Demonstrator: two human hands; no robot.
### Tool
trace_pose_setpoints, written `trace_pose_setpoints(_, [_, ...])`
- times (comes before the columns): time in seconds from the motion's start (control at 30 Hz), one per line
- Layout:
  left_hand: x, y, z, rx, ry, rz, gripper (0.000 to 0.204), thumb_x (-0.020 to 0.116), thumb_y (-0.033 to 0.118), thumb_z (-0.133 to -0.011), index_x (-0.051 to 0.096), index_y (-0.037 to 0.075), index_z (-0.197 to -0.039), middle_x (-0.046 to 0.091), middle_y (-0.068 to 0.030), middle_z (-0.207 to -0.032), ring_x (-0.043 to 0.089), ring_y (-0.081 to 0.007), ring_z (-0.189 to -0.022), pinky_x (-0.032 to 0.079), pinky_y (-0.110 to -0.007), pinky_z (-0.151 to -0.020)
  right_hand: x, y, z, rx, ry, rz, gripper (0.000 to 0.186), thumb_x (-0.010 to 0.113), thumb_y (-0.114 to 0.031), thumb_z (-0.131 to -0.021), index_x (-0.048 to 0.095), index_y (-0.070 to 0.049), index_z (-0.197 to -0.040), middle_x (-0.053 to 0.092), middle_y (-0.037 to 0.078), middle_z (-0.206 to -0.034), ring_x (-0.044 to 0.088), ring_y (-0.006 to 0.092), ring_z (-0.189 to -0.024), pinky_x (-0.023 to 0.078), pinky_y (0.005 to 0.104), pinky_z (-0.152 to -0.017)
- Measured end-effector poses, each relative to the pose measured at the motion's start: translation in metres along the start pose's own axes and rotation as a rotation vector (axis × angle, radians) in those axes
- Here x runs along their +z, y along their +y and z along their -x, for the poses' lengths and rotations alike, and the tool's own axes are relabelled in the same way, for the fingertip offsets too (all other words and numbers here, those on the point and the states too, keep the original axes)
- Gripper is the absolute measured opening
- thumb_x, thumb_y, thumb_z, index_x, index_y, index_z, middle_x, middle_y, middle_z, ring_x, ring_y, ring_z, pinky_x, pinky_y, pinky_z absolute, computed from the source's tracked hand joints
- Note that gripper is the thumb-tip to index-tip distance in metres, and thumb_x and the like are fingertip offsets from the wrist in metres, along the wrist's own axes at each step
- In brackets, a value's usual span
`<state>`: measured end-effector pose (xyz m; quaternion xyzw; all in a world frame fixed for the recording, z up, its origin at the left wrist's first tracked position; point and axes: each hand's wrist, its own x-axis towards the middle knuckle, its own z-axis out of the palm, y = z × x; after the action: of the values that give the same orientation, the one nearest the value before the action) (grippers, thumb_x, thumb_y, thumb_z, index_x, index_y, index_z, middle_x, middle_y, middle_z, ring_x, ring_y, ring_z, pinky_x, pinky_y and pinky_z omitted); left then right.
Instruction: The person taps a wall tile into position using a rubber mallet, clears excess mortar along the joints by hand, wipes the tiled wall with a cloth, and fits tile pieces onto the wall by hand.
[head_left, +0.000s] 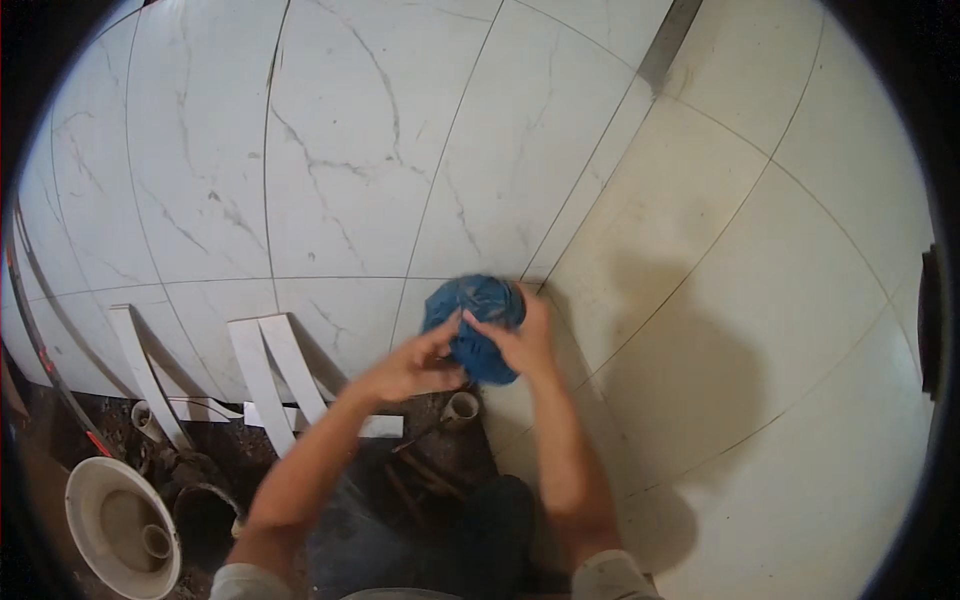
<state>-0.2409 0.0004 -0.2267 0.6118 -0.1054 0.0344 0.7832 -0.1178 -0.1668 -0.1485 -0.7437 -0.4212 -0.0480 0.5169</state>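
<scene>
Left hand [415, 365] and right hand [522, 340] both gripping a crumpled blue plastic bag [475, 315], held up before the white marbled wall tiles [330, 170], white tile strips [275, 375] leaning below, white basin [105, 515] on rubble at lower left

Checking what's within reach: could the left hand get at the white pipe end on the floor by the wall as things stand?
Probably yes: the pipe end lies open just below the left hand, though both hands hold the blue bag.

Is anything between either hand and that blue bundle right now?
Nothing visible. The left hand and the right hand are both already on the blue bundle, gripping it from either side in front of the marble wall tiles.
</scene>
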Motion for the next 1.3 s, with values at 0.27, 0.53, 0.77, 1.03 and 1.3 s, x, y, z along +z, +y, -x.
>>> trace_pose_setpoints(0.27, [-0.088,0.192,-0.037,0.904,0.394,-1.257,0.037,0.07,0.014,-0.083,0.069,0.007,-0.119,0.054,-0.0158,-0.148,0.05,-0.0361,-0.137,0.038,-0.046,-0.115,-0.21,-0.221,-0.185,-0.158,0.362,1.544,0.069,0.077,-0.041,-0.076,0.06,-0.023,-0.14,0.069,0.012,-0.128,0.063,0.0337,-0.12,0.049,0.0527,-0.099])
trace_pose_setpoints(0.53, [-0.138,0.221,-0.108,1.287,0.976,-1.82,0.056,0.062,0.025,-0.09,0.051,0.017,-0.144,0.05,0.0021,-0.153,0.048,-0.0182,-0.139,0.026,-0.048,-0.121,-0.132,0.07,-0.095,-0.313,-0.13,1.915,0.076,0.074,-0.042,-0.077,0.053,-0.009,-0.142,0.047,0.013,-0.152,0.037,0.0355,-0.145,0.028,0.0695,-0.112])
trace_pose_setpoints(0.77, [-0.135,0.221,-0.105,1.159,0.953,-1.744,0.056,0.058,0.029,-0.09,0.048,0.022,-0.145,0.049,0.0043,-0.152,0.041,-0.0119,-0.144,0.017,-0.048,-0.126,-0.023,0.171,0.047,-0.003,-1.117,1.619,0.056,0.077,-0.029,-0.077,0.065,-0.023,-0.131,0.056,0.005,-0.142,0.043,0.0301,-0.14,0.026,0.0674,-0.113])
trace_pose_setpoints(1.03, [-0.146,0.226,-0.107,1.282,1.019,-1.774,0.055,0.058,0.025,-0.088,0.052,0.022,-0.144,0.054,0.0063,-0.148,0.049,-0.0126,-0.138,0.023,-0.05,-0.125,-0.207,-0.14,-0.218,-0.117,0.124,1.88,0.064,0.081,-0.018,-0.064,0.068,-0.021,-0.126,0.055,0.009,-0.144,0.044,0.0313,-0.14,0.021,0.0662,-0.117])
trace_pose_setpoints(1.3, [-0.144,0.22,-0.106,1.272,1.048,-1.777,0.052,0.057,0.021,-0.089,0.055,0.021,-0.141,0.056,0.0075,-0.147,0.049,-0.0116,-0.138,0.023,-0.046,-0.126,-0.119,0.116,-0.012,-0.048,-0.534,1.916,0.049,0.068,-0.033,-0.083,0.064,-0.018,-0.129,0.057,0.014,-0.138,0.045,0.036,-0.138,0.029,0.0583,-0.117])
